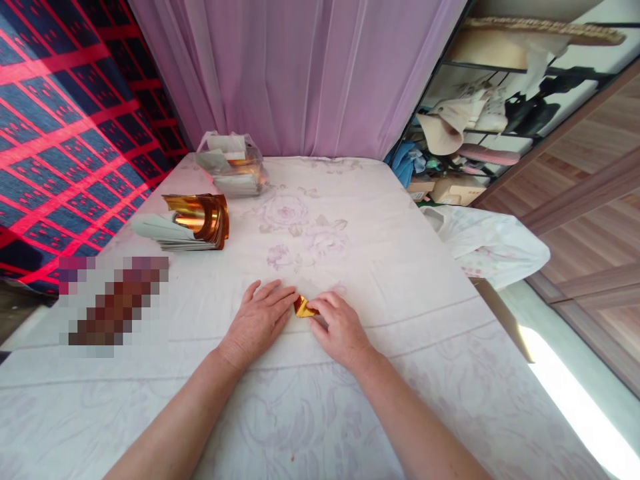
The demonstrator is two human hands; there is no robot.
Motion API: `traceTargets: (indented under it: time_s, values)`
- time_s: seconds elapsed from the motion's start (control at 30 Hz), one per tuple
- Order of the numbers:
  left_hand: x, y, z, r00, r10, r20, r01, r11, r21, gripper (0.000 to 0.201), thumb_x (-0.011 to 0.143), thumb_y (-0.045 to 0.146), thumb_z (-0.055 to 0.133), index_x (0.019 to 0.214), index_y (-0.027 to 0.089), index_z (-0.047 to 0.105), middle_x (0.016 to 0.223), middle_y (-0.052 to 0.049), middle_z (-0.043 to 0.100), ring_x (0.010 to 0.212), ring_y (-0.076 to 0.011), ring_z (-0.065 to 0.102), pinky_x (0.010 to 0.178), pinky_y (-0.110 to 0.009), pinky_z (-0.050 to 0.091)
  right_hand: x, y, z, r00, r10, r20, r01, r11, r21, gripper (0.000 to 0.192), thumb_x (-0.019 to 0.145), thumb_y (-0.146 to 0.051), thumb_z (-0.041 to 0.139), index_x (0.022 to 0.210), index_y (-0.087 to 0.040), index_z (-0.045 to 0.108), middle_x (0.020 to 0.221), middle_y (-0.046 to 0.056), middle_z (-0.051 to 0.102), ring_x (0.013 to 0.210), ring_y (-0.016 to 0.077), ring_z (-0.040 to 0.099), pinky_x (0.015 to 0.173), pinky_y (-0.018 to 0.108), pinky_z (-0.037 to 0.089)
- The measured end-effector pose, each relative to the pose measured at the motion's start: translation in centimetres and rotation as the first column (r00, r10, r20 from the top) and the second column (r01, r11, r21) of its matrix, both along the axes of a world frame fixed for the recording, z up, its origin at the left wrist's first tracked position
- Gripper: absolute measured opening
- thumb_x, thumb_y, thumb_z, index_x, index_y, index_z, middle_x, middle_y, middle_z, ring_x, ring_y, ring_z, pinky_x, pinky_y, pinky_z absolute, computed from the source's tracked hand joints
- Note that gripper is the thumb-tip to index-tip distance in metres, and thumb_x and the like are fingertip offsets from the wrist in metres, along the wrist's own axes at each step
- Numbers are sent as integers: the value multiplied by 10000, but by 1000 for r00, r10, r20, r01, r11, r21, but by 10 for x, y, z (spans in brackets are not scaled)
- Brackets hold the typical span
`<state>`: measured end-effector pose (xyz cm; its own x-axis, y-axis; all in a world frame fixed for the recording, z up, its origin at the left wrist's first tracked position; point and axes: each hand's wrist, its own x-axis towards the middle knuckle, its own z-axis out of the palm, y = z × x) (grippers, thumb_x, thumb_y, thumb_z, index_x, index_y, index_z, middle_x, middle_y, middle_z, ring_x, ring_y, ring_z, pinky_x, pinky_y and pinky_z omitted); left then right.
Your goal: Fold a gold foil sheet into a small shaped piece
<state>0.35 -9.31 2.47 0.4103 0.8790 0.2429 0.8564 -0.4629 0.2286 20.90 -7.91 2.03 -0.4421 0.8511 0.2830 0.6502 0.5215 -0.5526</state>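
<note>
A small piece of folded gold foil paper (303, 307) lies on the floral cloth between my two hands. My right hand (341, 328) pinches its right side between thumb and fingers. Flat on the cloth, my left hand (261, 317) has its fingers stretched out, the tips at the foil paper's left edge. Farther off to the left stands a curled stack of gold foil and pale paper sheets (200, 223). Behind that stack, a clear plastic bag (233, 163) holds more pale and gold sheets.
The table (380, 227) is covered by a white cloth with pale flowers. At the left lies a blurred-out patch (117, 303). A white plastic bag (495, 243) sits beyond the right edge, below a shelf with shoes (487, 110). A purple curtain (310, 73) hangs behind.
</note>
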Motion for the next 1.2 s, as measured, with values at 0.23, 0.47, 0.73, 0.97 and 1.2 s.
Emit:
traceTargets:
  time_s: [0.23, 0.47, 0.73, 0.97, 1.2]
  values:
    - [5, -1, 10, 999, 2, 47, -1, 1000, -26, 255, 942, 271, 526, 1165, 254, 650, 1190, -49, 679, 1130, -235, 568, 1103, -540, 256, 4, 1, 1, 999, 45, 25, -45, 999, 29, 166, 840, -123, 610, 960, -219, 670, 962, 46, 636, 875, 180, 616, 793, 321, 518]
    - [5, -1, 11, 999, 0, 52, 0, 1000, 0, 188, 946, 309, 536, 1055, 266, 683, 1019, -28, 700, 989, -214, 599, 1086, -525, 284, 11, 3, 4, 992, 112, 63, -114, 992, 45, 157, 849, -150, 636, 983, -221, 677, 966, 44, 641, 879, 179, 617, 801, 323, 520]
    - [7, -1, 11, 1000, 5, 23, -5, 1000, 2, 206, 960, 348, 520, 998, 244, 694, 967, -28, 703, 927, -209, 605, 1071, -514, 306, 18, 3, 7, 985, 138, 100, -142, 989, 40, 193, 852, -155, 645, 1034, -210, 674, 1000, 54, 649, 899, 190, 616, 821, 341, 521]
    - [9, -1, 10, 999, 10, 33, -11, 1000, 22, 212, 960, 358, 524, 992, 234, 694, 965, -31, 698, 922, -212, 602, 1038, -495, 334, 16, 5, 9, 979, 124, 164, -140, 986, 90, 135, 893, -180, 598, 987, -214, 688, 965, 57, 660, 878, 200, 608, 808, 360, 513]
    - [7, -1, 9, 998, -47, 39, 47, 999, 8, 191, 927, 364, 580, 1011, 220, 673, 972, -38, 690, 932, -218, 603, 1005, -478, 367, 17, 5, 10, 971, 131, 201, -147, 987, 70, 137, 902, -177, 580, 992, -200, 682, 965, 58, 646, 882, 196, 594, 810, 347, 499]
